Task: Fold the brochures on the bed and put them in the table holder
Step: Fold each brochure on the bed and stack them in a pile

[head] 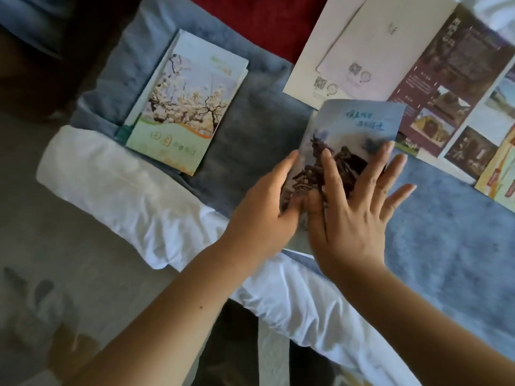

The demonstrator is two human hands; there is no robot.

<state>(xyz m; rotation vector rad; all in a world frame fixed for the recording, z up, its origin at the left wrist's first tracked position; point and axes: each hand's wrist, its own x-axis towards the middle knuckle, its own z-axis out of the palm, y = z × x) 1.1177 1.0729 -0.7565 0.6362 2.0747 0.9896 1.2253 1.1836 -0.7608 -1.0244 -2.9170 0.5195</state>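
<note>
A folded blue brochure (359,126) with a dark horse-and-rider picture lies on the blue-grey bed cover (250,129). My right hand (359,207) presses flat on it with straight, spread fingers. My left hand (267,201) holds its left edge, thumb along the edge and fingers curled onto the lower part. A folded brochure stack (184,104) with a blossom-tree cover lies to the left. Unfolded brochures lie at the upper right: white sheets (348,51), a dark maroon one (457,87) and an orange one (498,174). The table holder is not in view.
A white sheet (133,196) hangs along the bed's near edge, rolled at the left. A red cloth (273,20) lies at the top. Grey floor (55,274) lies below the bed at left.
</note>
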